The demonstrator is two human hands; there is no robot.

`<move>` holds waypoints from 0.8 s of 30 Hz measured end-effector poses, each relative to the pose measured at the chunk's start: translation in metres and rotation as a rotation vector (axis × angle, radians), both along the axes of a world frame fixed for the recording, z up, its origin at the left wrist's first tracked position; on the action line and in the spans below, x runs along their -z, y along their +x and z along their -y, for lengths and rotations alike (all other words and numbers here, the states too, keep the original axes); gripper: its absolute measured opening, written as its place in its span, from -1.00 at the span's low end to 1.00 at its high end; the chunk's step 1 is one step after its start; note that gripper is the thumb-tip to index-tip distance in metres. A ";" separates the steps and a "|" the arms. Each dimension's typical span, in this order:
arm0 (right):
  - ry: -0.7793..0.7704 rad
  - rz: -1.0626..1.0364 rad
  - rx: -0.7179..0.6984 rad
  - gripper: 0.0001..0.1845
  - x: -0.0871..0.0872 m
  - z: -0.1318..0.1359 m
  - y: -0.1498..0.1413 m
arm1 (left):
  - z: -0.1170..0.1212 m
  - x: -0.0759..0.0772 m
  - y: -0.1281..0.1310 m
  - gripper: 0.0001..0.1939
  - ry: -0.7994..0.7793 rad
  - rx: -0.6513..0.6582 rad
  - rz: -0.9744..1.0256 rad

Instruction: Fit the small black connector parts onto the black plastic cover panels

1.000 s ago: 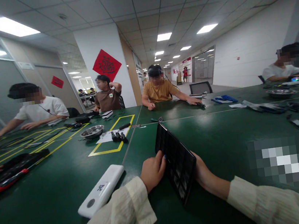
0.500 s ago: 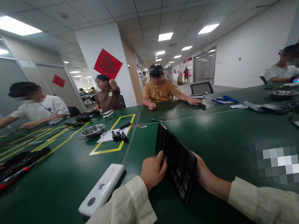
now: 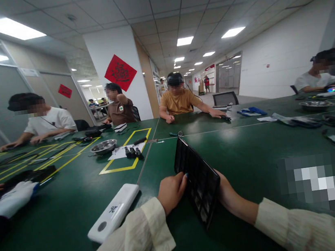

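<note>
A flat black rectangular object [image 3: 200,183] stands tilted on edge before me, with a grid of dark cells on its face; I cannot tell whether it is a divided case or a screen. My right hand [image 3: 225,192] grips its right edge, the fingers hidden behind it. At its left side, my left hand [image 3: 173,192] is closed, with thumb and finger pinched together against the face. A speck of blue shows at those fingertips, too small to name. Left of my left hand lies a white power-bank-like block [image 3: 115,212] marked 26.
Beyond lie a metal bowl [image 3: 104,147], black parts [image 3: 134,152] on white paper, and green-handled pliers [image 3: 176,134]. Several people sit around the green table [image 3: 245,152]. Blue pouches [image 3: 252,112] and cables lie at right. A white glove-like shape [image 3: 18,197] is at far left.
My left index finger has drawn down toward the thumb on the black object. At far left, a white glove-like shape now covers the red tool, and a seated person has pulled an arm in.
</note>
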State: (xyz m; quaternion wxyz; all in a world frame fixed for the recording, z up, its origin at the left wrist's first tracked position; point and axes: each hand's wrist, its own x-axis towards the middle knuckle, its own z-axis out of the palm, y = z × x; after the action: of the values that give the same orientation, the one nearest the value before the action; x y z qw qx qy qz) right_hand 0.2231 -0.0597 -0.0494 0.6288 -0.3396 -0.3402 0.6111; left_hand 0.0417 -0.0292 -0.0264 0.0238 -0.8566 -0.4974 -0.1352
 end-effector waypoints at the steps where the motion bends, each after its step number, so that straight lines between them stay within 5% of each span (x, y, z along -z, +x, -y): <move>1: 0.000 -0.002 0.007 -0.61 0.000 0.000 0.000 | 0.000 0.001 0.000 -0.60 0.006 -0.014 0.010; 15: 0.012 0.000 0.028 -0.59 0.006 -0.004 -0.001 | 0.004 -0.003 -0.001 -0.68 0.073 0.044 -0.085; 24: -0.017 -0.004 0.011 -0.55 0.001 -0.002 0.000 | 0.001 -0.004 0.000 -0.53 -0.006 0.052 -0.036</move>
State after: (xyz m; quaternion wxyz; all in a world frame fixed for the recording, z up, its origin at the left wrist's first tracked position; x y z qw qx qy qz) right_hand 0.2228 -0.0576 -0.0502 0.6299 -0.3457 -0.3319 0.6112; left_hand 0.0412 -0.0307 -0.0228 0.0267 -0.8716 -0.4749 -0.1186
